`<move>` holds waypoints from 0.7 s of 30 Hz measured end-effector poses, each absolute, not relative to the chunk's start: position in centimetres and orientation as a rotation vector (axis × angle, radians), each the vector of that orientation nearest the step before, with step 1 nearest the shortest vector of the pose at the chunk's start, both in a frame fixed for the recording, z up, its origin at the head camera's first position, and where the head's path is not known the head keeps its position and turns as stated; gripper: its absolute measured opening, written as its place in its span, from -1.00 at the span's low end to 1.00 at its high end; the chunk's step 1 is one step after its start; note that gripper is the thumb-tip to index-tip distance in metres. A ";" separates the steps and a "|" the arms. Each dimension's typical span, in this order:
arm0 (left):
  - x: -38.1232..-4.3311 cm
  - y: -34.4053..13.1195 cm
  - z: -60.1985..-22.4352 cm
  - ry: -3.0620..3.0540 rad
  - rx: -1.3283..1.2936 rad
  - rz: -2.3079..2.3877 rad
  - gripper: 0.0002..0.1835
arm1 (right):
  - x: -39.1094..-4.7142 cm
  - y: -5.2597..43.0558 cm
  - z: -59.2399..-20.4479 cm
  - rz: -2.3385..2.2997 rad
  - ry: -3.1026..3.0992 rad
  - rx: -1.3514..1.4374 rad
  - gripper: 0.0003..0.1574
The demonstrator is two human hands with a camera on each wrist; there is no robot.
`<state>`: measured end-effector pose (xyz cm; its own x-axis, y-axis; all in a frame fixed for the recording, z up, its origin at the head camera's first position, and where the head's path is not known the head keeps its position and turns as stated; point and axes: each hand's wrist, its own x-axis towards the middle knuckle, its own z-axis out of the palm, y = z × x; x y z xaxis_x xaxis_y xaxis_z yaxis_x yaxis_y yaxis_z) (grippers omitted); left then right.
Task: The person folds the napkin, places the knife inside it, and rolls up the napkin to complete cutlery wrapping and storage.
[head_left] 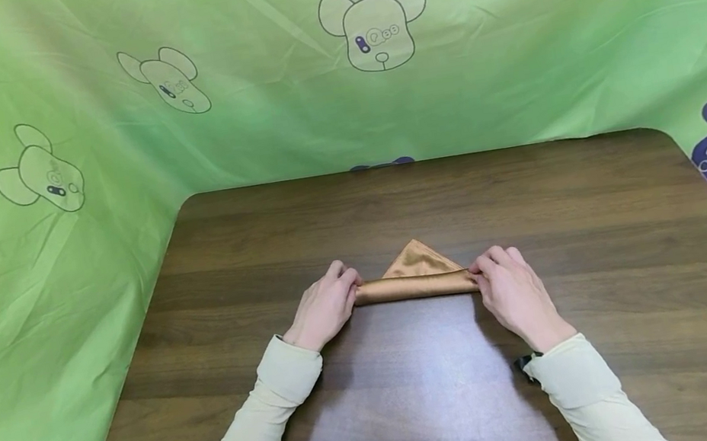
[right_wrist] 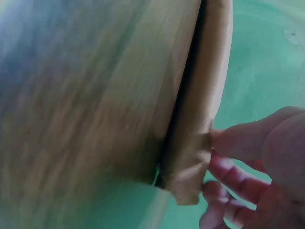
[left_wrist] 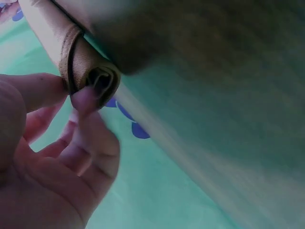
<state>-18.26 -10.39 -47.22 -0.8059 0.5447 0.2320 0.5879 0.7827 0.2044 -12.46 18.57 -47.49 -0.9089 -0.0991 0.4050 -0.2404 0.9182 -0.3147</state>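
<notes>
A shiny copper-brown cloth (head_left: 414,287) lies rolled into a tube across the middle of the table, one flat triangular corner pointing to the far side. At the tube's left end, my left hand (head_left: 325,306) pinches the cloth between thumb and fingers. Spiral layers show in the open end of the roll (left_wrist: 97,76) in the left wrist view. My right hand (head_left: 513,293) pinches the right end of the tube. Seen from the right wrist, thumb and fingers meet the roll (right_wrist: 198,119) along its side, near a small loose flap at its end.
The brown wood-grain table (head_left: 642,244) has rounded far corners. Green fabric (head_left: 269,126) printed with cartoon bear heads hangs behind it and on both sides. A small black item (head_left: 527,366) shows at the right sleeve cuff. Light glares on the near middle of the tabletop.
</notes>
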 end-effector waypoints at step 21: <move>-17.9 -10.2 -46.9 -2.858 -0.988 -0.330 -0.81 | -12.0 18.8 -47.6 0.496 -2.765 0.331 -0.57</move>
<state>-17.87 -10.17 -46.85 -0.7847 0.5978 0.1638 0.6194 0.7662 0.1712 -12.02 18.76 -47.56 -0.9248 -0.1692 0.3407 -0.2771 0.9132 -0.2986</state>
